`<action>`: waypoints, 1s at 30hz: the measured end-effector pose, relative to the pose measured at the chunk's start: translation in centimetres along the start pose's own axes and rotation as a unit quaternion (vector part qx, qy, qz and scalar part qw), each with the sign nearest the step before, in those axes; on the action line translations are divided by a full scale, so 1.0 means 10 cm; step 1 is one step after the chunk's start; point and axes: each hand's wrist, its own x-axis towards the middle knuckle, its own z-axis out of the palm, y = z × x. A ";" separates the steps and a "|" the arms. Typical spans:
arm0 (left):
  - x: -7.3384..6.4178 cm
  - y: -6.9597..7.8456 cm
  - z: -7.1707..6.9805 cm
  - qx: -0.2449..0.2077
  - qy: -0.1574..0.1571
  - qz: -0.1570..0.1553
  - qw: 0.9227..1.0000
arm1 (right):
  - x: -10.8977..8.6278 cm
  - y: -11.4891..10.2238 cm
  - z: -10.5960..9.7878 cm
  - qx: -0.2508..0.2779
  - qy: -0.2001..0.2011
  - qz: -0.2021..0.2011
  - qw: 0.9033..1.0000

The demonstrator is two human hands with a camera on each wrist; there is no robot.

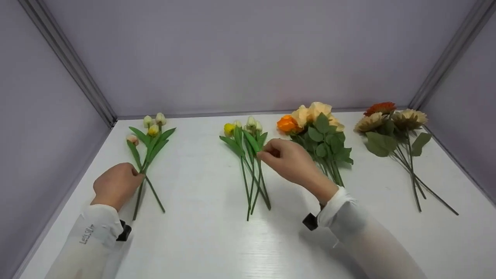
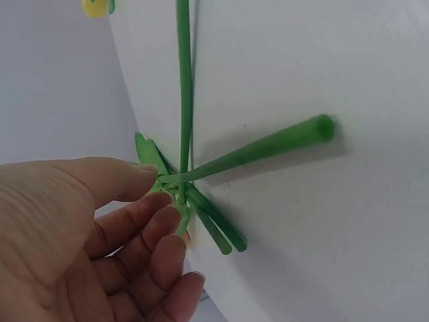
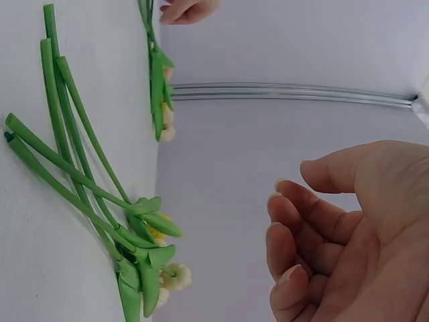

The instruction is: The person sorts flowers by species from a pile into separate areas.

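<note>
At the table's left side, my left hand (image 1: 116, 184) pinches a green stem of the left tulips (image 1: 154, 130) between thumb and fingers. These tulips have yellow, pale and pinkish heads and lie with their stems crossed. In the left wrist view the thumb (image 2: 127, 178) meets the stem (image 2: 268, 147) near the crossing. My right hand (image 1: 288, 161) hovers by the middle tulips (image 1: 229, 129), its fingers loosely curled and holding nothing. The right wrist view shows a gap between that hand's thumb (image 3: 335, 173) and fingers, apart from the tulip stems (image 3: 80, 168).
Right of the middle tulips lie cream and orange roses (image 1: 287, 124) with broad leaves, partly behind the right hand. Farther right are beige and rust-red flowers (image 1: 381, 108) with long crossed stems. Panel walls (image 1: 248, 58) enclose the white table (image 1: 193, 240) at the back and sides.
</note>
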 end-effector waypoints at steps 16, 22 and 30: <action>0.00 -0.02 0.05 -0.006 -0.053 -0.034 0.998 | -0.10 0.16 -0.13 0.054 0.044 -0.001 0.998; 0.01 0.01 -0.02 -0.026 -0.046 -0.022 0.998 | -0.08 0.18 -0.14 0.055 0.042 0.004 0.998; -0.08 0.39 -0.24 -0.099 0.058 0.043 0.992 | -0.09 0.20 -0.24 0.073 0.059 0.014 0.996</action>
